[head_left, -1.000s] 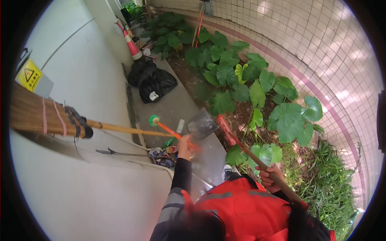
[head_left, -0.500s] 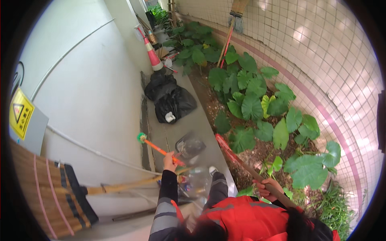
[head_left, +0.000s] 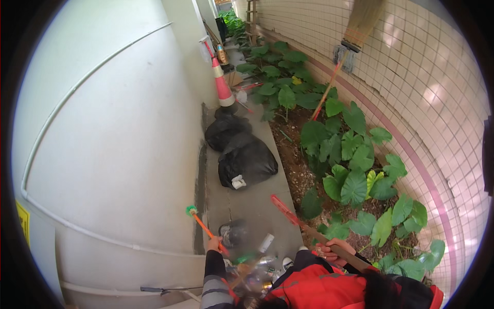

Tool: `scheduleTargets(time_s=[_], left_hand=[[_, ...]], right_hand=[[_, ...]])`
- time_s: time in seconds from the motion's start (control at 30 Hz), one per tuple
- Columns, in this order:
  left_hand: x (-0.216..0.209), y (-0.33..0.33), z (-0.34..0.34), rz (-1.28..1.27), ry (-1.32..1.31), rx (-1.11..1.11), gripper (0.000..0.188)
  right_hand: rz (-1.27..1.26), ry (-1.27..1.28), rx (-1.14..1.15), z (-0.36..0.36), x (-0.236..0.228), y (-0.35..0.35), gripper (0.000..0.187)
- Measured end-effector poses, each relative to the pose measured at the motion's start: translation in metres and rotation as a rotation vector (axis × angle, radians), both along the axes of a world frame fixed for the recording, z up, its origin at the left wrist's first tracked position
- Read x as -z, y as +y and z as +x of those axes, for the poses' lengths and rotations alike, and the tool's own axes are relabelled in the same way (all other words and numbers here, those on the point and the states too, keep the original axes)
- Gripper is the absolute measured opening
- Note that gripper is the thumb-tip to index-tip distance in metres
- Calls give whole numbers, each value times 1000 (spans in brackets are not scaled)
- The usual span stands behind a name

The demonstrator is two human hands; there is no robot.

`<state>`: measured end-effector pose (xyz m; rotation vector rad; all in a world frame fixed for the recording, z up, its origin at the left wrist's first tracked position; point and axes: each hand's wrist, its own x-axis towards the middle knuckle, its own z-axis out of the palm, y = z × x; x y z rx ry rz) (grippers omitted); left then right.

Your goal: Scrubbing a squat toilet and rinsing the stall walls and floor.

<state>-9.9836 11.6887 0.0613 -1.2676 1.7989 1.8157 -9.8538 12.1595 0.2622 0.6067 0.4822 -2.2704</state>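
Observation:
My left hand [head_left: 214, 244] is closed round the orange handle of a brush [head_left: 201, 224] with a green bristle head, pointing up and left near the white wall. My right hand [head_left: 334, 251] grips a long brown pole [head_left: 321, 238] whose far end is red and flattened. That red end lies over the paving beside the plant bed. Close to my left hand is a dark, blurred container-like thing [head_left: 233, 234]; its kind is unclear. Below it, near my feet, lie several pieces of litter [head_left: 257, 270], seemingly bottles and cans, and a pale cylinder [head_left: 266, 243].
Black rubbish bags [head_left: 247, 162] rest on the narrow path ahead, before a red-and-white traffic cone [head_left: 222, 87]. Leafy plants [head_left: 355, 185] fill the bed at right. A broom [head_left: 360, 26] and a grey mop [head_left: 346, 59] lean upside down on the tiled wall [head_left: 422, 92].
My view has tilted up, so the bags, cone and plants sit lower and farther right. The large broom at lower left has left the picture. Both hands keep their holds.

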Motion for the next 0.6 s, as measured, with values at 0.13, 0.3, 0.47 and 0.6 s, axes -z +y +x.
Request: scheduleTargets(time_s=[0.13, 0.3, 0.47, 0.6], left_hand=[[55, -48, -15, -70, -34, -60, 9], [63, -79, -29, 1, -79, -194, 9], [2, -82, -76, -605, -381, 405, 27], [-20, -91, -75, -1318, -709, 623, 43]], right_hand=[[-32, -1, -139, -94, 6, -24, 26], [-17, -32, -272, -192, 40, -46, 24], [26, -43, -347, -288, 45, -64, 21], [48, -87, -456, -343, 31, -91, 20]])
